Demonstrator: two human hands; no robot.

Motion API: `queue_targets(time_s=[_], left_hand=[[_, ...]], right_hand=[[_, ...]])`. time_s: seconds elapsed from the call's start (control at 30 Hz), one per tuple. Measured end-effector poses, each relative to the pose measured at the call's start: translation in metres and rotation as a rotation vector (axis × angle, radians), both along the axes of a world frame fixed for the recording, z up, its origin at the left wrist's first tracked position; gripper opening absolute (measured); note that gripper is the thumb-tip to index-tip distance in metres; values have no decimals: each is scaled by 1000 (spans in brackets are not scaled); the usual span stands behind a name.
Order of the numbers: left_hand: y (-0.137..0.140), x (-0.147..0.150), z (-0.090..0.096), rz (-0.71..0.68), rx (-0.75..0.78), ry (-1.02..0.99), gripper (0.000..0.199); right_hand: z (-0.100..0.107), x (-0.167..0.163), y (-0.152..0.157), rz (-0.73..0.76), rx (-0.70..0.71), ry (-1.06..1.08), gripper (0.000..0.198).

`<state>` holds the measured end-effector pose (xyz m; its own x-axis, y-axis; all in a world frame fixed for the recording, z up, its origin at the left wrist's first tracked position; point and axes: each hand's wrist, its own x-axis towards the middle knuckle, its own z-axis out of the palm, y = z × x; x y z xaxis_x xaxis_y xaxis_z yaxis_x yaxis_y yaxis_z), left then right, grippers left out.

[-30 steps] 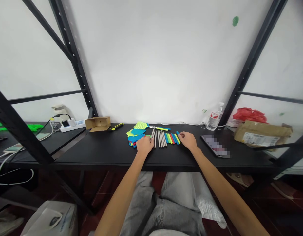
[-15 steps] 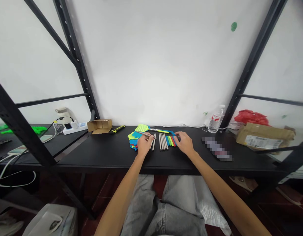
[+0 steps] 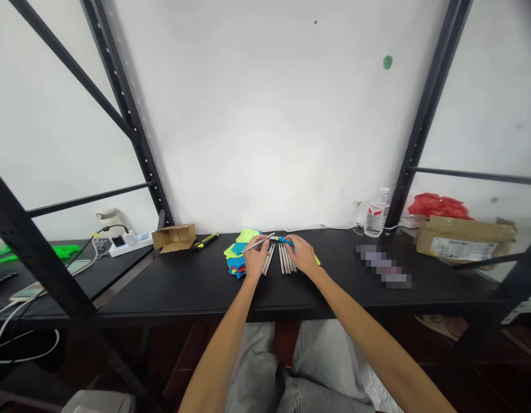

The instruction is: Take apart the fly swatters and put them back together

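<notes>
Here, metal rod [image 3: 250, 248], crosswise in left grip [image 3: 255, 261]

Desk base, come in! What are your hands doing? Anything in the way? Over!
Left hand: holding a tilted silver rod. Right hand: fingers on a blue handle. Close by: loose silver rods between hands, bright swatter heads beside the left.

The right hand [image 3: 303, 255] has moved left from the right end of the row of short, coloured cylindrical tubes [image 3: 317, 260], bringing a blue cylindrical tube [image 3: 286, 241] close to the left hand [image 3: 255, 263]. The slender, silver metallic rod [image 3: 253, 246] held there has tilted, its right end now higher. The row is now mostly hidden.
</notes>
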<state>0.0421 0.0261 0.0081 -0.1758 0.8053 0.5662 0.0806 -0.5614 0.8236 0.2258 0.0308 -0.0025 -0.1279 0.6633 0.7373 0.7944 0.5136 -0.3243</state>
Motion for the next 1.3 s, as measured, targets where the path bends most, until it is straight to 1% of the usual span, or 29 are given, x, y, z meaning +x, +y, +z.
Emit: queue_targets(time_s=[0.13,0.23,0.33,0.53,0.67,0.8,0.9,1.07,1.3], left_hand=[[-4,4,-4,-54,2,59,22],[-5,1,-7,-59,-30,73,21],[-3,-2,-7,-77,-75,42,22],[-1,-5,-6,-197,-157,27,26],[-2,-4,-7,-310,-195,-49,35],[-2,-3,-9,-369,-278,-131,44],[-1,-3,-9,-380,-308,-195,47],[-1,-5,-7,-360,-350,-348,46],[2,-7,-7,-382,-354,-372,40]], right_hand=[[-6,3,-4,-18,-10,-12,32],[-10,10,-5,-64,1,-15,34],[-12,13,-3,-89,17,3,33],[-10,14,-2,-60,46,39,30],[-8,16,-3,-37,47,89,28],[-7,16,-4,-7,47,104,27],[-7,17,-4,-6,37,109,26],[-8,17,-4,-26,4,95,24],[-12,15,-1,-3,-1,33,24]])
